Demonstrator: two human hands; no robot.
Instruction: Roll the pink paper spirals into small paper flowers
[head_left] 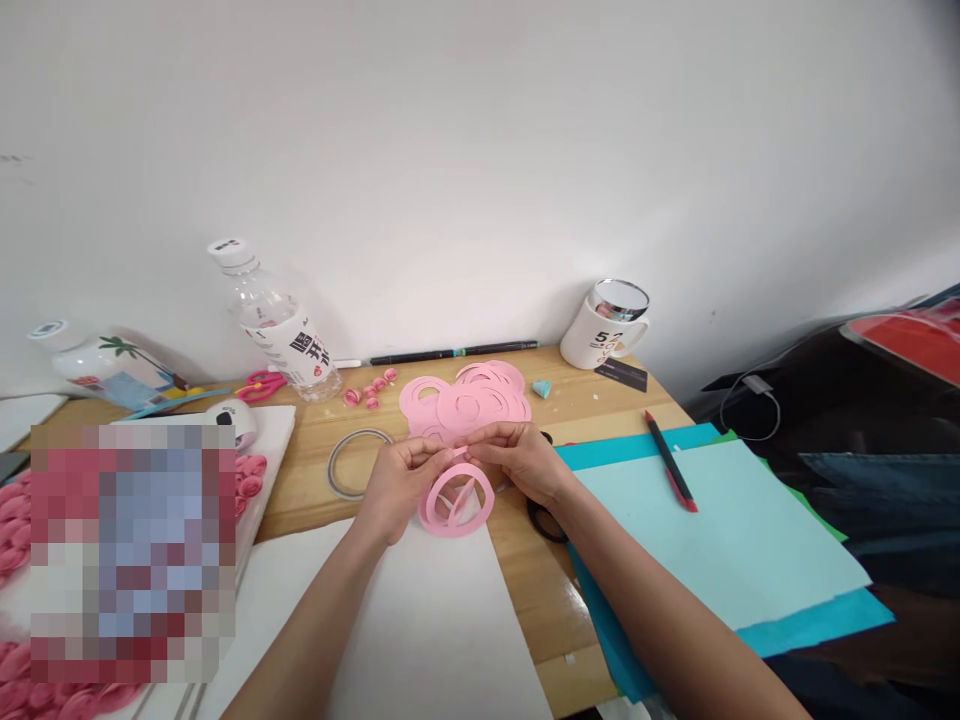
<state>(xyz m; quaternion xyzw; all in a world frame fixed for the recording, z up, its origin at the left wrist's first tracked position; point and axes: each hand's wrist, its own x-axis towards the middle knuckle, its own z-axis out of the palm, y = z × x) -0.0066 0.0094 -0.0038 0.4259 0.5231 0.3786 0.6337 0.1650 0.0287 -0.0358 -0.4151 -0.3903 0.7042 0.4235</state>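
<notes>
My left hand [399, 478] and my right hand [519, 458] meet over the wooden table [315, 490], fingers pinched together on the top end of a pink paper spiral [457, 502] that hangs down in loops between them. Just behind my hands lies a pile of more pink spiral cut-outs [466, 402]. A white sheet [420, 620] lies under my forearms.
Light blue and teal paper sheets [720, 530] with a red pen [670, 462] lie to the right. Black scissors [546, 520] sit under my right wrist. A tape ring [352, 462], small pink rolled roses [369, 392], pink scissors [261, 384], a plastic bottle [271, 325], a white mug [606, 326] and a long black pen [450, 352] stand further back.
</notes>
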